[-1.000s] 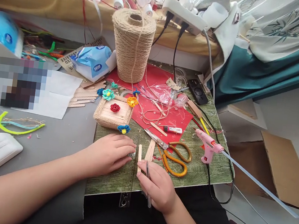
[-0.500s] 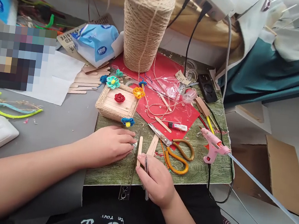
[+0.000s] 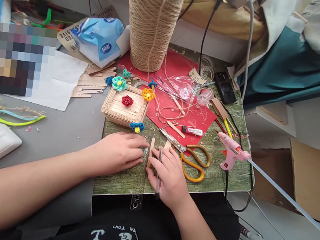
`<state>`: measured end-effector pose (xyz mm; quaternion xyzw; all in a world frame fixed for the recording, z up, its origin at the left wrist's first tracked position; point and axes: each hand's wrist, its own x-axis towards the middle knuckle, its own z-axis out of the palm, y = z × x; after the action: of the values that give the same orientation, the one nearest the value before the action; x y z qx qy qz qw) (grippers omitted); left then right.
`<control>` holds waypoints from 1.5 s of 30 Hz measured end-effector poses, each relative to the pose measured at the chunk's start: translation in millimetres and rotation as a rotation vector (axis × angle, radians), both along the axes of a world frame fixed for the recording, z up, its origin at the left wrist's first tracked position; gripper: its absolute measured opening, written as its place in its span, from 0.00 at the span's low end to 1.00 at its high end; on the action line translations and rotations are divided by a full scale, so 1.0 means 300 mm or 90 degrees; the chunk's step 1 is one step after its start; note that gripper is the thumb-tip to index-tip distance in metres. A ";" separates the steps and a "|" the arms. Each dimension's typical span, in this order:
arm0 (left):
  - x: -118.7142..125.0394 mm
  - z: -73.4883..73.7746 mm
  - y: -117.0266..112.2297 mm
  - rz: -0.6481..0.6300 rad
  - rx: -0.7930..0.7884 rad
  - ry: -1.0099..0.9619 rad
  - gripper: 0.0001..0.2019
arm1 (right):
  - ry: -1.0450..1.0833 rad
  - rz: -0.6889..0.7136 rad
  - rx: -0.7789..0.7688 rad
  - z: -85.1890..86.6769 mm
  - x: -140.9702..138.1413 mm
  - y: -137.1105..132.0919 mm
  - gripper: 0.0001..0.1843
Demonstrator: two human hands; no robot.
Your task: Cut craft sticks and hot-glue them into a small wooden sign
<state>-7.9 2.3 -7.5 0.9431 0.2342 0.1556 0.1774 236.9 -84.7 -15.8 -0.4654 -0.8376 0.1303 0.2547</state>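
My left hand (image 3: 121,151) lies flat, fingers stretched out, its fingertips on a clear plastic ruler (image 3: 136,201) that juts past the table's front edge. Beside the ruler a wooden craft stick (image 3: 152,147) points away from me. My right hand (image 3: 172,178) has a pen (image 3: 157,186) between its fingers, while thumb and fingertips touch the stick's near part. Another craft stick (image 3: 168,144) is partly hidden behind that hand. Beyond my left hand stands a twine-wrapped craft-stick box (image 3: 113,118) with a red rose and colourful flowers on it.
Orange-handled scissors (image 3: 191,172) lie right of my right hand. A pink glue gun (image 3: 233,150) with a long glue stick rests at the table's right edge. A big twine spool (image 3: 152,29) stands on red paper (image 3: 160,114). A glue tube (image 3: 193,131) lies nearby.
My right hand has shifted slightly up along the craft stick, its fingers now spread more over it, the pen still held. My left hand stays at the ruler. The view has tilted slightly.
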 end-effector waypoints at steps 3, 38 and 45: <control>0.002 0.006 0.004 -0.018 0.010 0.002 0.09 | -0.003 -0.001 -0.012 0.002 -0.005 0.011 0.21; 0.027 0.019 0.005 -0.024 0.023 0.043 0.16 | 0.111 -0.056 -0.014 0.002 0.011 -0.002 0.24; 0.018 0.017 0.003 -0.016 0.013 0.034 0.19 | 0.156 -0.066 -0.015 0.008 0.014 0.000 0.20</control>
<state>-2.4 3.1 -2.5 0.9516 0.2252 0.1301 0.1636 241.2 -84.6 -13.4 -0.4919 -0.7734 0.1824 0.3558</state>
